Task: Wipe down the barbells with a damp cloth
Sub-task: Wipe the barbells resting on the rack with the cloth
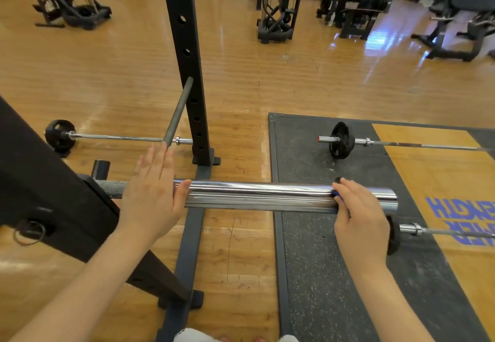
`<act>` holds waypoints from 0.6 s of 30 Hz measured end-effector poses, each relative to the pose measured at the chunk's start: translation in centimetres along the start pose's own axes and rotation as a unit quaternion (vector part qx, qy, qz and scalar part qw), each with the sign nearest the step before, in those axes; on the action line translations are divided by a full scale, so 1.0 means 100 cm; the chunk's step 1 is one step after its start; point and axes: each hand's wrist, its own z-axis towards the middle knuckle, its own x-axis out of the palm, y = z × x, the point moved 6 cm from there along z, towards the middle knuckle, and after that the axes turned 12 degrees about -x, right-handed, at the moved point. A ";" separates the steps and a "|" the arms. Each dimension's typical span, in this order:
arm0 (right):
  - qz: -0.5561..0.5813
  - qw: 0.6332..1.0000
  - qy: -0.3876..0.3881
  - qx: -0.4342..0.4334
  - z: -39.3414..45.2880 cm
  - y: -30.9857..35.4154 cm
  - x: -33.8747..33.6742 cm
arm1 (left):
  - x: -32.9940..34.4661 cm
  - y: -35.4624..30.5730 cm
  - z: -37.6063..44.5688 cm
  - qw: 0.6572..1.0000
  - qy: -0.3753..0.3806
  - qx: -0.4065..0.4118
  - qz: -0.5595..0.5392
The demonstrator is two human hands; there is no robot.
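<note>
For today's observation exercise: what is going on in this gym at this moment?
A person is cleaning a chrome barbell sleeve that rests in a black rack. The left hand lies open against the sleeve's inner end, thumb on the chrome. The right hand presses a blue cloth onto the sleeve near its outer end.

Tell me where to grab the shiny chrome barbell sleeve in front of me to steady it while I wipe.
Grip the shiny chrome barbell sleeve at its inner end, from above, where the left hand already rests. The sleeve lies level and is round and smooth, so fingers can wrap over the top. This leaves the outer part free for the right hand pinching something blue against it.
</note>
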 end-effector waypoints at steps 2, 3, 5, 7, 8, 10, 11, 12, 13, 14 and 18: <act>0.008 1.000 -0.017 -0.018 -0.014 0.006 -0.007 | 0.001 0.001 -0.012 1.000 -0.007 -0.014 -0.011; 0.014 0.999 -0.024 -0.024 -0.020 0.007 -0.010 | 0.001 0.000 -0.019 1.000 -0.012 -0.018 -0.014; 0.022 0.999 -0.024 -0.030 -0.027 0.008 -0.014 | 0.002 -0.001 -0.030 0.999 -0.017 -0.023 -0.016; 0.022 0.999 -0.022 -0.026 -0.029 0.008 -0.017 | 0.003 -0.002 -0.039 0.999 -0.018 -0.025 -0.021; 0.020 0.999 -0.025 -0.024 -0.027 0.008 -0.019 | 0.003 -0.002 -0.040 0.999 -0.020 -0.023 -0.019; 0.012 0.999 -0.033 -0.025 -0.017 0.008 -0.018 | 0.002 -0.002 -0.039 0.999 -0.027 -0.020 -0.013; 0.007 0.999 -0.035 -0.028 -0.010 0.007 -0.015 | 0.003 -0.002 -0.038 0.999 -0.028 -0.020 -0.010; 0.002 0.999 -0.033 -0.030 -0.002 0.006 -0.011 | 0.005 -0.002 -0.035 0.999 -0.028 -0.019 -0.006; -0.004 0.999 -0.027 -0.031 0.004 0.006 -0.005 | 0.006 -0.002 -0.033 0.999 -0.027 -0.018 -0.003; -0.011 0.999 -0.019 -0.032 0.009 0.006 0.000 | 0.007 -0.002 -0.030 0.999 -0.029 -0.015 -0.001; -0.015 0.999 -0.016 -0.039 -0.004 0.009 0.001 | 0.007 -0.002 -0.014 0.999 -0.046 0.004 -0.013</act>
